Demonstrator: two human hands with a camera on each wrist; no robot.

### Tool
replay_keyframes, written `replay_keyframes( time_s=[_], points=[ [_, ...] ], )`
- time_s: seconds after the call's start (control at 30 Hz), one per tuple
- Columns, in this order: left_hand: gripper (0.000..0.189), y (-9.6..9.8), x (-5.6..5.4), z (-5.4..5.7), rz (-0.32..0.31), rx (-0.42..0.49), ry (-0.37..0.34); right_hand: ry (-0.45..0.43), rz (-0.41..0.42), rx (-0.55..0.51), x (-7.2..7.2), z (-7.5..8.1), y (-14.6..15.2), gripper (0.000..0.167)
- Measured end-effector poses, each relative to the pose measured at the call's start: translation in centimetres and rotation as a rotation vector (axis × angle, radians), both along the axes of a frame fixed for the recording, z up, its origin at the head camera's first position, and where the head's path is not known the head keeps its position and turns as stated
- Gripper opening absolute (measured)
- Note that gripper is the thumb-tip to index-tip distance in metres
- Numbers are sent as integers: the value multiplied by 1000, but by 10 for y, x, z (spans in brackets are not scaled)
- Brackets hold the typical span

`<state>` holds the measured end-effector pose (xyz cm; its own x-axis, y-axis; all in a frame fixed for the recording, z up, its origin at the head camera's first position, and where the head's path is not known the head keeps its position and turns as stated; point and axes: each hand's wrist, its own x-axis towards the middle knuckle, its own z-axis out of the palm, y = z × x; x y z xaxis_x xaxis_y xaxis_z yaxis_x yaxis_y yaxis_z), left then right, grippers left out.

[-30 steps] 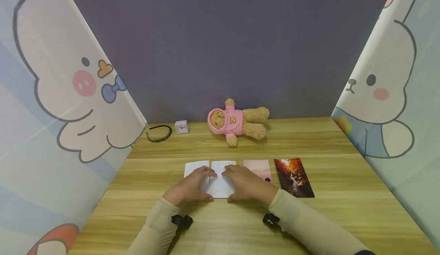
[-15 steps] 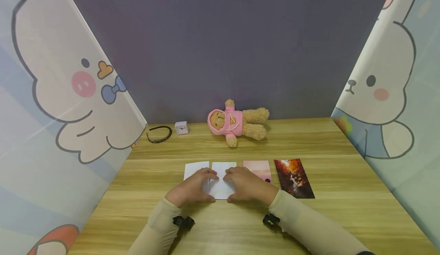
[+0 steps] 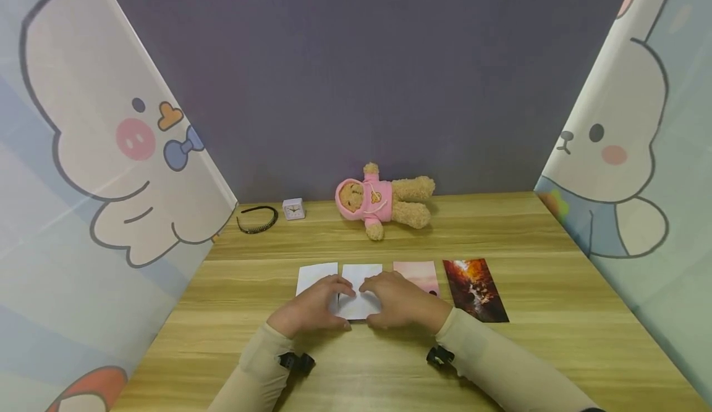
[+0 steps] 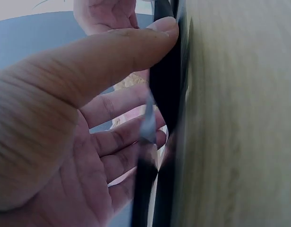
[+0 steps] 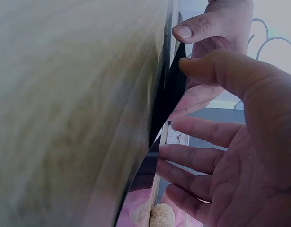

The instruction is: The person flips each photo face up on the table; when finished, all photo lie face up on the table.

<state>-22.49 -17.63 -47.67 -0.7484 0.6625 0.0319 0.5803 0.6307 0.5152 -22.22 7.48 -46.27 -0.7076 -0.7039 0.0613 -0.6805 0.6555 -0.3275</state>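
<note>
A photo card (image 3: 360,307) lies white side up between the hands, its near edge slightly raised. The left wrist view shows its dark underside. My left hand (image 3: 314,306) has its thumb tip at that near edge, its fingers spread over the left side. Mirroring it, my right hand (image 3: 403,301) touches the edge with its thumb, the other fingers extended in the right wrist view. Left of it, another white card (image 3: 318,271) is partly under the left hand. The right hand overlaps a pink picture card (image 3: 416,271). Farther right lies an orange and dark picture card (image 3: 476,290).
At the back of the wooden table (image 3: 356,375) lies a teddy bear (image 3: 378,201) in a pink hoodie. A small clock (image 3: 293,209) and a black headband (image 3: 258,220) are at the back left. A dark panel (image 3: 356,78) rises behind.
The middle card's near edge has lifted a little between the thumbs. The hands stay nearly in place, and the head view has tilted slightly.
</note>
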Motion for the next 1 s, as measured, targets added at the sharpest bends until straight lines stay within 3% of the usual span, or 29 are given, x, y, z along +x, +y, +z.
replay_keyframes(
  time_s=[0.37, 1.0],
  points=[
    [32, -2, 1, 1, -29, 60, 28, -59, 1, -60, -2, 2, 2, 52],
    [43, -3, 2, 1, -42, 110, 6, -133, -13, -62, 1, 9, 5, 50]
  ],
)
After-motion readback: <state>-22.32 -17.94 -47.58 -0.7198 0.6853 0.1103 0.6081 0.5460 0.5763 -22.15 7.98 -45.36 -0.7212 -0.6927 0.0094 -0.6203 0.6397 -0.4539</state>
